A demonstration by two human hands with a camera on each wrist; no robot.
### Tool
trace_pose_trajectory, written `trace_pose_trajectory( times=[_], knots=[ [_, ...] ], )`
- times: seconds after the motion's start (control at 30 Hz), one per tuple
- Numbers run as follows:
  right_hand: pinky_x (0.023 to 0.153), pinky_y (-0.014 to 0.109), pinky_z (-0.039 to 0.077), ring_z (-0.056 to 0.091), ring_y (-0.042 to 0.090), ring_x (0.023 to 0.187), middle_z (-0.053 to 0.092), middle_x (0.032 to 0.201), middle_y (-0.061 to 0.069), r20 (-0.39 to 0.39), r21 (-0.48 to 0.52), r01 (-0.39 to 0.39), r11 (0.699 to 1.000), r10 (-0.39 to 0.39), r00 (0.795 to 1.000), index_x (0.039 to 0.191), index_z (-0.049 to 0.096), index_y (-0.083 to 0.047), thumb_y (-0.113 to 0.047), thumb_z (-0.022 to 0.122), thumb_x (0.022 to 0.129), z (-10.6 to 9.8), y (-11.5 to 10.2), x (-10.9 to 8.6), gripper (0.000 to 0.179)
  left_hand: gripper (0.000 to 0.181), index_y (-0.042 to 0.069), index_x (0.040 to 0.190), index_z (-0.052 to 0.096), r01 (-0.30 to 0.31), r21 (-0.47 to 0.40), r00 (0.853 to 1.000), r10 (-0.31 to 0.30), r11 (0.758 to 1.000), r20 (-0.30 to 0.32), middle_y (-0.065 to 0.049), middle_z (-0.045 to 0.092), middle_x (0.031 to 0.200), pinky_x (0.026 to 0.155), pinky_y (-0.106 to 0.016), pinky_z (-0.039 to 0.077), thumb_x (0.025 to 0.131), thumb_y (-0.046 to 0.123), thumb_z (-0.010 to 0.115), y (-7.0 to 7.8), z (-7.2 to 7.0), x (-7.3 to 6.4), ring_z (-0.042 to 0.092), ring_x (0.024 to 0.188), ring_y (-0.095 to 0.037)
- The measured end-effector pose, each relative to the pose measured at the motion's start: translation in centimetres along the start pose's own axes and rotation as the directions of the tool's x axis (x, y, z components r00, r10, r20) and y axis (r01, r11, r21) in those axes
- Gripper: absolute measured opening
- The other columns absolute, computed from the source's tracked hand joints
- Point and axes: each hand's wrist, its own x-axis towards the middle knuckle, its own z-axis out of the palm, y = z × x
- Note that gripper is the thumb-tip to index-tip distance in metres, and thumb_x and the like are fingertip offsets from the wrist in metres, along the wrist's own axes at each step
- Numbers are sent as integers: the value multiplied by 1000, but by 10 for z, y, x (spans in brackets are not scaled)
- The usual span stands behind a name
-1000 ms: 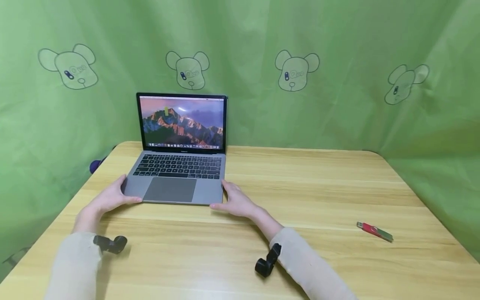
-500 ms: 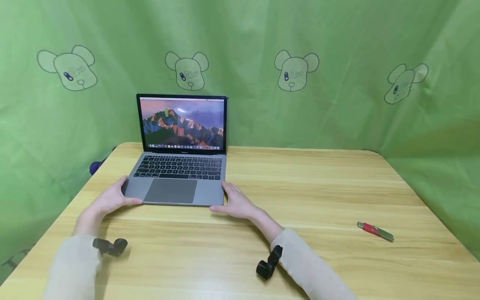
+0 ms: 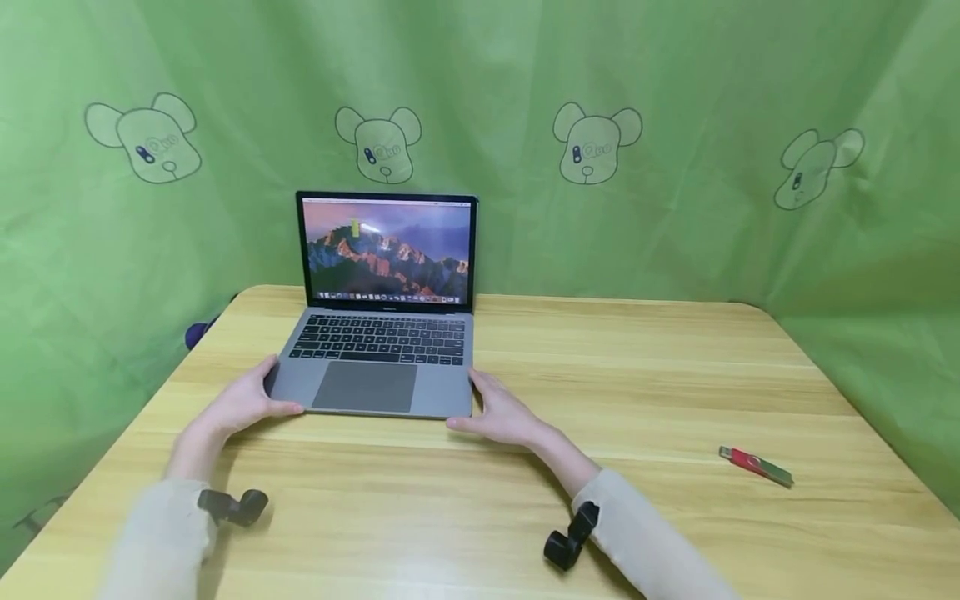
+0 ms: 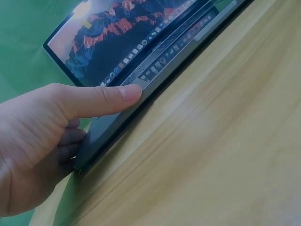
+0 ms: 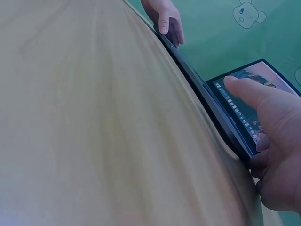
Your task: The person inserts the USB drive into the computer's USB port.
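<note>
An unfolded grey laptop (image 3: 365, 386) stands toward the back left of the wooden table, its lit screen (image 3: 390, 250) showing a mountain picture. My left hand (image 3: 243, 402) grips its front left corner. In the left wrist view the thumb (image 4: 108, 100) lies along the front edge, with the other fingers at the side, partly hidden. At the front right corner my right hand (image 3: 506, 414) holds the laptop, thumb toward the front edge and fingers against the side. Both hands (image 5: 167, 19) (image 5: 282, 141) appear on the laptop in the right wrist view.
A red and green USB stick (image 3: 756, 467) lies on the right part of the table (image 3: 637, 383). Behind the table hangs a green curtain (image 3: 510, 83) with bear drawings. Something purple (image 3: 197, 335) peeks out beyond the left table edge.
During the last half second the laptop has shifted a little to the right, with both hands moving along on its corners. The USB stick keeps its place on the table.
</note>
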Motion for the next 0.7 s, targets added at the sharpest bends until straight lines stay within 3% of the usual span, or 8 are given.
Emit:
trace_pose_trajectory(
  times=[0.33,0.7],
  knots=[
    [110,49,19,20,36,136,22,149,21,-8,-28,-5,1000,5,1000,146,17,3,-49,67,80,5,2,1,97,113,-13,142,11,-20,6,1000,20,1000,-10,-36,17,144,106,-57,19,70,40,79,-13,-4,2,20,131,-49],
    [108,53,20,21,40,135,23,147,25,-29,-41,19,999,-21,999,144,18,6,-48,66,82,9,6,5,96,107,-14,141,17,-93,24,995,94,995,-25,-34,23,143,106,-54,23,70,35,80,-23,-7,5,26,130,-45]
  ],
)
